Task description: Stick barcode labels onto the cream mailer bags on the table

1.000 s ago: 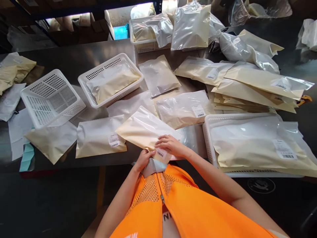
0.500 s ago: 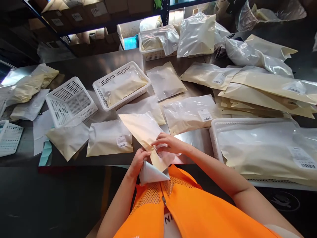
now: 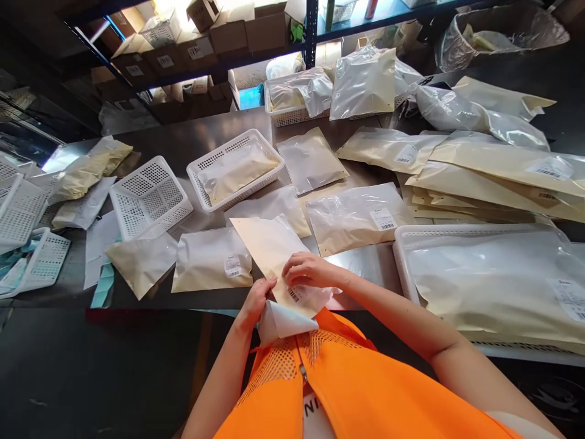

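A cream-backed plastic bag (image 3: pixel 267 244) with a translucent front slants up from my waist over the table edge. My left hand (image 3: pixel 256 302) pinches its left edge, thumb on top. On the bag's face, my right hand (image 3: pixel 311 270) has its fingers bent and drawn together, tips pressed to the plastic just above a barcode label (image 3: pixel 294 295). The thumb of that hand is mostly hidden. Below, a pale bluish-white folded flap (image 3: pixel 290 322) sticks out against my orange vest (image 3: pixel 329 378).
Several filled bags (image 3: pixel 359 216) lie around. White baskets stand left (image 3: pixel 150 195) and centre (image 3: pixel 235 171); a large basket (image 3: pixel 404 268) holds a big labelled bag at right. Stacked bags (image 3: pixel 503 177) lie behind it. Shelves with cartons (image 3: pixel 231 36) rise at the back.
The camera view has swung slightly left and up. My right hand's fingers have curled closer together on the bag, while the left keeps its hold.
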Demonstrator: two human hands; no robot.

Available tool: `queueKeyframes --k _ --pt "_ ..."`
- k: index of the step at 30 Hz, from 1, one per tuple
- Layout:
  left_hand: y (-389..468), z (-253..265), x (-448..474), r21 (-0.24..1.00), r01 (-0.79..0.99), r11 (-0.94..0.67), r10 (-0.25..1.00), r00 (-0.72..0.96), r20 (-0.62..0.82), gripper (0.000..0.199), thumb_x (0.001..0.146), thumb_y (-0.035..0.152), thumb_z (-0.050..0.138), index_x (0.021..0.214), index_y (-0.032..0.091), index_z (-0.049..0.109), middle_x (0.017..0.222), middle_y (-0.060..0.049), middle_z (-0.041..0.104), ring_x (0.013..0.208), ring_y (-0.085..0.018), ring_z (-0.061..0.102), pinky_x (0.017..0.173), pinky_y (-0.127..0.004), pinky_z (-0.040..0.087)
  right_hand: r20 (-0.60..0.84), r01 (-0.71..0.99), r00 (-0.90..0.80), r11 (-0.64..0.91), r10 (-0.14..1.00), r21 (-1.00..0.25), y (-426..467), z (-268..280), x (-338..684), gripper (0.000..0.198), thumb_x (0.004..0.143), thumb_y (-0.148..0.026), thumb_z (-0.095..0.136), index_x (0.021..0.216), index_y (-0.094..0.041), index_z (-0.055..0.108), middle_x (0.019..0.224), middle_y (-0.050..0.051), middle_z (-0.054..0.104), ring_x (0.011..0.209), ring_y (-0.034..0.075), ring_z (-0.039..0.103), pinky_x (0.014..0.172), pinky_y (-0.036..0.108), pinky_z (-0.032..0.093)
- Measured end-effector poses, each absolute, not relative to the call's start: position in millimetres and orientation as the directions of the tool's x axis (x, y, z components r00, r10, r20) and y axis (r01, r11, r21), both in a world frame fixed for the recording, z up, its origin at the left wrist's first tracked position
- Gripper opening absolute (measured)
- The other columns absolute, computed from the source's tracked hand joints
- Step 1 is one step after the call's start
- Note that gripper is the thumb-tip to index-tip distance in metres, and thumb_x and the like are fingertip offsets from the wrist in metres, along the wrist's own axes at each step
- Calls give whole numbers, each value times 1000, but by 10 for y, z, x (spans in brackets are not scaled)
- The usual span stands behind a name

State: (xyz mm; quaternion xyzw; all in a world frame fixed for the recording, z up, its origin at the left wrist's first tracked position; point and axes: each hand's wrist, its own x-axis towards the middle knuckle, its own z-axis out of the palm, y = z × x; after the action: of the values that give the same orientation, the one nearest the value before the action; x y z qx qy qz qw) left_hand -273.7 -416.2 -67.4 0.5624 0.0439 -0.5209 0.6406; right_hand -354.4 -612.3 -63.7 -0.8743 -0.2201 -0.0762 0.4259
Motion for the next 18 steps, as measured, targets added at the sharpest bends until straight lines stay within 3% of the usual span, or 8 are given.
queueKeyframes --k 3,7,13,18 --pt "-4164 -604 -2729 673 723 -156 -554 500 -666 35 53 39 84 67 11 68 58 -1 66 53 -13 58 52 -23 45 342 493 869 -573 357 -655 -6117 -614 -3516 18 93 -27 55 102 -23 70 101 6 67 92 14 58 84 27 42" --pt "-4175 -537 -2721 694 707 -135 -494 559 -666 38 45 38 88 57 12 63 50 3 59 50 -12 54 49 -22 42 366 539 842 -594 396 -597 -6099 -624 -3475 18 93 -26 53 89 -23 71 99 4 65 90 14 56 81 26 40" --pt "-4136 -605 -2706 704 696 -142 -532 546 -648 35 51 38 86 62 12 65 54 2 63 53 -13 56 51 -24 43 307 532 847 -685 435 -498 -6073 -572 -3447 19 95 -24 49 95 -22 68 99 5 62 84 14 53 75 27 39" --pt "-4113 -636 -2716 691 707 -153 -487 555 -675 36 50 38 85 58 12 62 51 3 60 48 -10 52 47 -22 40 275 558 829 -688 487 -464 -6055 -528 -3406 16 94 -25 53 94 -26 69 98 3 62 87 14 54 77 27 38"
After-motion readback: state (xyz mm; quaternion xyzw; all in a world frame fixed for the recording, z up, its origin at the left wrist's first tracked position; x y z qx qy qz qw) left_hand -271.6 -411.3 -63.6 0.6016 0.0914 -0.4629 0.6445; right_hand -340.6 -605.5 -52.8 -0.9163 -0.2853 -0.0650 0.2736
